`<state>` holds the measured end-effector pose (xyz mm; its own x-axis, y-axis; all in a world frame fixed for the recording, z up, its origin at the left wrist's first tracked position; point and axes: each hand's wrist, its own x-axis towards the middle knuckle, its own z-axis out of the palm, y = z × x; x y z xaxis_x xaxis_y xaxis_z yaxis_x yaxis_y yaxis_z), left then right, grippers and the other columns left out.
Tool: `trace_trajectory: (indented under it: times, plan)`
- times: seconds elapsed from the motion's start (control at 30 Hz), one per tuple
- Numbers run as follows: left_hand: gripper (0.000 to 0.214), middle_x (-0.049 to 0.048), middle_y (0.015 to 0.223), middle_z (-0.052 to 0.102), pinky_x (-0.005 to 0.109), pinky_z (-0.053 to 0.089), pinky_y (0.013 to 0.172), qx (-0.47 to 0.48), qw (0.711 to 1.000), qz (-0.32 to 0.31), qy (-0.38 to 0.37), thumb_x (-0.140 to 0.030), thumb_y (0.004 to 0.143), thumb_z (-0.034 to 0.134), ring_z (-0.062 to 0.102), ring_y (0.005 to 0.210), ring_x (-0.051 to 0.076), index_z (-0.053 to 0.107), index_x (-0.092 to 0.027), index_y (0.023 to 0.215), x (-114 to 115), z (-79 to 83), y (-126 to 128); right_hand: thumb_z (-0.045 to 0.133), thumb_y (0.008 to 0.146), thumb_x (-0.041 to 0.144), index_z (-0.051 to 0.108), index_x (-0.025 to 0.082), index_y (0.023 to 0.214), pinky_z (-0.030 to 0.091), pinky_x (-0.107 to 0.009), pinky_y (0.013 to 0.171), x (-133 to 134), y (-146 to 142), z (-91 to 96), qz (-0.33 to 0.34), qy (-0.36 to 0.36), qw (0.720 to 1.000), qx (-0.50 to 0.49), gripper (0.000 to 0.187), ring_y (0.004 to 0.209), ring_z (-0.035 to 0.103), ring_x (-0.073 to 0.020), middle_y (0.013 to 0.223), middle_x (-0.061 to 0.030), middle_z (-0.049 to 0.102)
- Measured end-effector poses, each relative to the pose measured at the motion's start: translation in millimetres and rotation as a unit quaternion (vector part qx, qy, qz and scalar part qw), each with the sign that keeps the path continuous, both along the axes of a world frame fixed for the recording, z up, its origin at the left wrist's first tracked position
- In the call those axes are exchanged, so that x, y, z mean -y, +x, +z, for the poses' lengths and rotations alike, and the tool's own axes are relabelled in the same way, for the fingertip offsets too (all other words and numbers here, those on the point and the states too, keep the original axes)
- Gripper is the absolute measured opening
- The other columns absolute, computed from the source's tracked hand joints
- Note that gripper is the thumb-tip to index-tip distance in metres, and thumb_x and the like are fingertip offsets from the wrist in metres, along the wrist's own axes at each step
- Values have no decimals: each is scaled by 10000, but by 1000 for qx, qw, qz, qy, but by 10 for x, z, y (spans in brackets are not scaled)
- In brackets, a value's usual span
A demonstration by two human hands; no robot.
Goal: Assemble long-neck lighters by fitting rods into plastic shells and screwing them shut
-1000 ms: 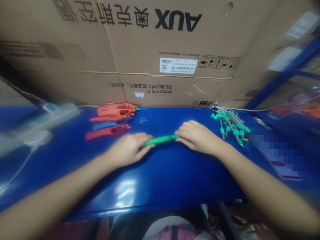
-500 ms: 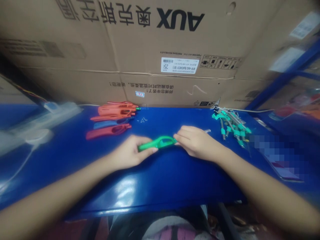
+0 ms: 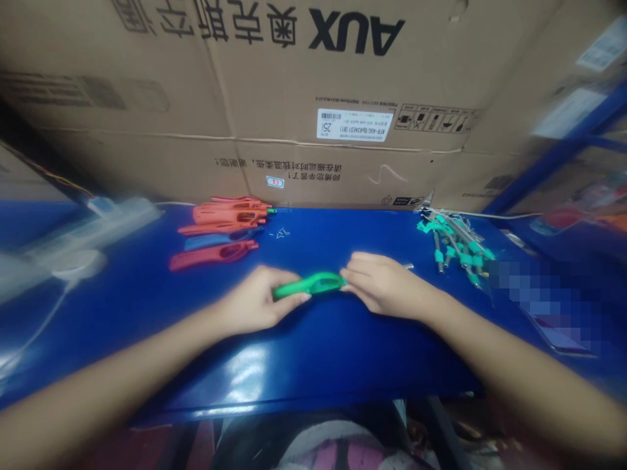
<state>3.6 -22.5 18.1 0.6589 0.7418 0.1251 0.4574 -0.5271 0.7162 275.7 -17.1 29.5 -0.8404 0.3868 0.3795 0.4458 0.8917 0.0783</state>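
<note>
The left hand (image 3: 255,303) is gripping one end of the slim green plastic handle (image 3: 313,284), with the right hand (image 3: 382,284) pinching the other, over the blue tabletop (image 3: 313,352). Red and blue plastic handles (image 3: 220,228) are lying behind (apparently done), and green-collared metal pins (image 3: 458,245) are lying unused.

Single head-worn view, looking forward and down, close over blue table (image 3: 313,352); cardboard box (image 3: 294,98) behind

Upside-down "AUX" with Chinese characters on the cardboard box (image 3: 245,98); "25" on its white label (image 3: 355,124)
</note>
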Motion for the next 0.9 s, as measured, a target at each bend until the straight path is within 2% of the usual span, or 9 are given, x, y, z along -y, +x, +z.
trace_trajectory:
  times: [0.1, 0.17, 0.27, 0.37, 0.47, 0.53, 0.7, 0.9]
  plan:
    - [361, -45, 606, 475, 209, 300, 499, 4, 999, 5, -48, -432, 950, 580, 396, 539, 88, 647, -128, 768, -12, -25, -4, 432, 1041, 210, 678, 97, 902, 421, -322, 644, 17, -13, -4, 0, 19, 1000, 12, 304, 714, 466, -196, 741, -97, 616]
    - [363, -41, 611, 489, 211, 320, 508, -1, 999, -5, -40, -429, 962, 566, 416, 544, 92, 653, -128, 778, -29, -34, -15, 424, 1045, 220, 682, 95, 894, 423, -326, 649, 23, -18, -12, -4, 29, 999, 17, 324, 714, 467, -200, 746, -102, 622]
    - [329, -12, 654, 574, 225, 396, 570, -26, 997, -44, 49, -373, 994, 531, 516, 586, 113, 672, -131, 821, -63, -33, -39, 434, 1045, 241, 692, 87, 909, 433, -332, 663, 10, -19, -42, -6, 21, 999, 29, 330, 726, 490, -208, 771, -112, 646]
    - [260, 52, 822, 687, 251, 488, 677, -77, 979, -77, 173, -312, 1013, 498, 643, 720, 156, 694, -142, 993, -84, -29, -63, 481, 1027, 252, 699, 91, 943, 445, -324, 672, -29, -7, -74, -7, -32, 999, 39, 283, 746, 526, -208, 795, -106, 663]
    - [293, 78, 929, 716, 251, 529, 661, -137, 951, -55, 272, -328, 1028, 469, 688, 749, 170, 668, -162, 1163, -82, -43, -78, 517, 1012, 258, 699, 117, 973, 456, -307, 694, -68, 18, -72, -13, -103, 994, 16, 233, 756, 557, -195, 804, -84, 670]
    - [319, 79, 957, 724, 244, 537, 639, -158, 934, -32, 319, -350, 1036, 460, 698, 745, 169, 652, -165, 1211, -75, -63, -81, 523, 1013, 261, 697, 130, 986, 461, -303, 711, -82, 34, -55, -21, -134, 991, -6, 219, 752, 571, -187, 804, -75, 677]
    - [316, 66, 949, 725, 259, 536, 609, -165, 912, -24, 374, -325, 1039, 459, 703, 738, 176, 646, -158, 1231, -73, -98, -74, 531, 1007, 259, 696, 145, 979, 459, -303, 705, -86, 45, -26, -28, -154, 988, -16, 203, 741, 599, -183, 809, -69, 691]
    - [270, 45, 944, 727, 255, 510, 617, -131, 898, 14, 420, -292, 1006, 529, 696, 753, 178, 671, -174, 1203, -84, -27, -75, 566, 982, 289, 690, 155, 1041, 453, -286, 706, -71, 81, 53, -68, -136, 988, -19, 192, 795, 626, -182, 897, -70, 706]
